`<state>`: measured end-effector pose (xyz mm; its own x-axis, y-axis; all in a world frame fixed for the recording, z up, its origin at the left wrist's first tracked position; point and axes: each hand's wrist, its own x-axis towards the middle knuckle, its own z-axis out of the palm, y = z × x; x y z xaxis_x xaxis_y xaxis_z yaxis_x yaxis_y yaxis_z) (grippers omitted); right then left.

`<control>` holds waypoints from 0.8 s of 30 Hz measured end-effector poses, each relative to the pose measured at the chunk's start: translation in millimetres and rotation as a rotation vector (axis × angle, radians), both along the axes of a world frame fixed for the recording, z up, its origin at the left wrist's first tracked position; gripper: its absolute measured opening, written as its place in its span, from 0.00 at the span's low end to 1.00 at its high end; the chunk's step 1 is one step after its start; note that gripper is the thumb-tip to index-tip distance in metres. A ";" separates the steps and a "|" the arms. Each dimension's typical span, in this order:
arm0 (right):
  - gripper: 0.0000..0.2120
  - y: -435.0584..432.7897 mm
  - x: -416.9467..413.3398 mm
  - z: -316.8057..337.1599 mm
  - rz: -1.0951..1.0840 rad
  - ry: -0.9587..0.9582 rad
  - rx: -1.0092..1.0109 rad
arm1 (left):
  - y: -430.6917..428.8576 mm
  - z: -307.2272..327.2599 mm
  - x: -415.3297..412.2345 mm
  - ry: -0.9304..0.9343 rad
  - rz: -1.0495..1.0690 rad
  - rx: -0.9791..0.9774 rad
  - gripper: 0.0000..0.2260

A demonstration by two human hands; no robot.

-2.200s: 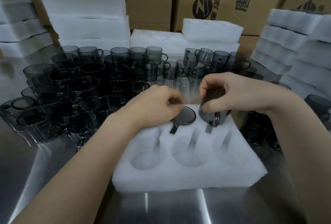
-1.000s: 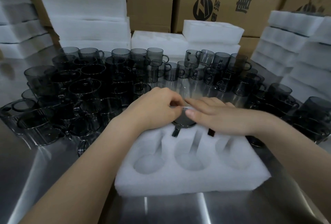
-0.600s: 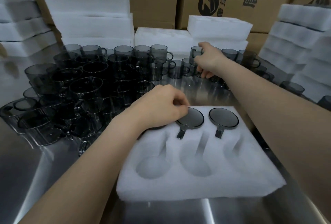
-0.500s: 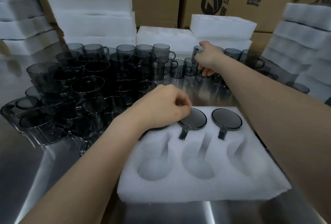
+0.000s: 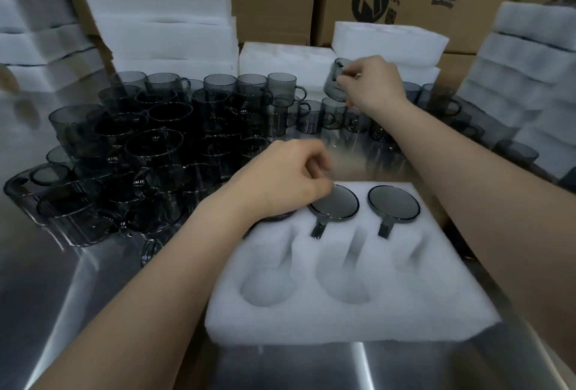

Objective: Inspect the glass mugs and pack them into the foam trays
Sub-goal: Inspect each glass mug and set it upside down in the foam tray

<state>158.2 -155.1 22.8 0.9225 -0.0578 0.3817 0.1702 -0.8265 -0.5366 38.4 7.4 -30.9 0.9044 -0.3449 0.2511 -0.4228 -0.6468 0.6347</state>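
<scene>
Lifted clear of the crowd since half a second ago, a smoky grey cylindrical glass mug now hangs in the right hand, whose fingers pinch it at upper centre of the frame. So a fresh mug is up for inspection. It tilts off upright, rim uppermost; its handle is hidden by the fingers.

The left hand sits at frame centre, well apart from the right, fingers curled over the far-left pocket of the white rectangular foam tray (whether it grips the dark glass beneath, I cannot tell).

Beside it, a middle seated mug and a right seated mug stand inverted, bases up, long axes sunk into the foam, handles pointing toward the lower edge. Three near pockets lie unfilled.

Loose grey mugs fill the left.
</scene>
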 end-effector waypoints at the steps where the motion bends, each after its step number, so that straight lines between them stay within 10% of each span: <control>1: 0.10 1.1 -10.7 3.5 0.017 -0.029 0.021 | 0.1 0.1 -0.1 -0.036 0.030 -0.028 0.05; 10: 0.07 8.2 -102.1 4.0 0.317 0.017 0.353 | -1.3 12.9 -11.0 -0.158 0.105 -0.328 0.26; 14: 0.03 8.7 -118.3 -7.2 0.411 0.067 0.549 | -0.7 12.5 -16.8 -0.100 0.144 -0.426 0.27; 19: 0.24 5.9 -122.4 -20.2 0.489 0.213 0.660 | 3.8 8.1 -23.2 -0.084 0.221 -0.416 0.23; 24: 0.13 -2.4 -123.4 -28.4 0.605 0.265 0.753 | 3.5 5.1 -26.4 -0.144 0.238 -0.334 0.28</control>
<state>34.8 -157.4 -5.5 0.9264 0.3077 0.2169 0.2492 -0.0694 -0.9660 12.0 10.9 -25.8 0.8963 -0.0098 0.4433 -0.3868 -0.5062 0.7708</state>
